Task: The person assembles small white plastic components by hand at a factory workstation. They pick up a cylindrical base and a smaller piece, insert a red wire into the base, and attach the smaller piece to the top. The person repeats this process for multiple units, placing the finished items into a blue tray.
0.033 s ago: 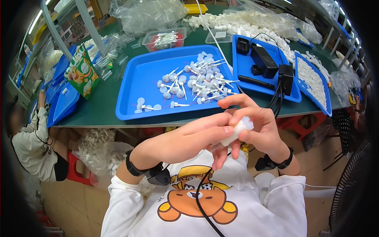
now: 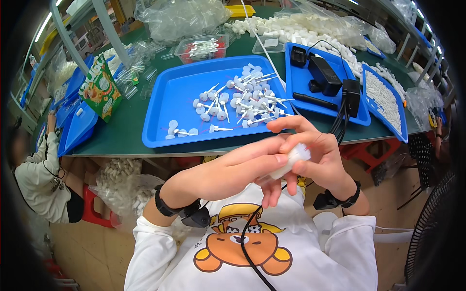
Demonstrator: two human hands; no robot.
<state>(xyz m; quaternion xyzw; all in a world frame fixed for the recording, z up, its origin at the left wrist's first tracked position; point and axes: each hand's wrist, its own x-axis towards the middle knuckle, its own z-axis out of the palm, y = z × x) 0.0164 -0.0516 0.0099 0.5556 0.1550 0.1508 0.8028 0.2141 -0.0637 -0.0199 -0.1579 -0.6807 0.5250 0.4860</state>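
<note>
Both my hands are raised over my lap, in front of the table's near edge, around one small white cylindrical piece (image 2: 295, 156) with a clear tube-like part below it. My left hand (image 2: 233, 172) comes across from the left, its thumb pressed along the piece. Fingers and thumb of my right hand (image 2: 318, 155) close on the white end from the other side. The fingers partly hide the clear part, and the white end is blurred. Beyond my hands lies a blue tray (image 2: 167, 104) holding many white stick parts with translucent round discs (image 2: 255, 99).
A second blue tray (image 2: 301, 81) holds black adapters and cables. Right of it stands a tray of small white pieces (image 2: 383, 99). White cylinders (image 2: 301, 31) are heaped behind. A green snack bag (image 2: 102, 92) stands left, near a seated person (image 2: 41, 179). A fan (image 2: 432, 225) is at right.
The white piece has turned or shifted slightly between my fingers, and its end is now smeared. My hands stay almost in place.
</note>
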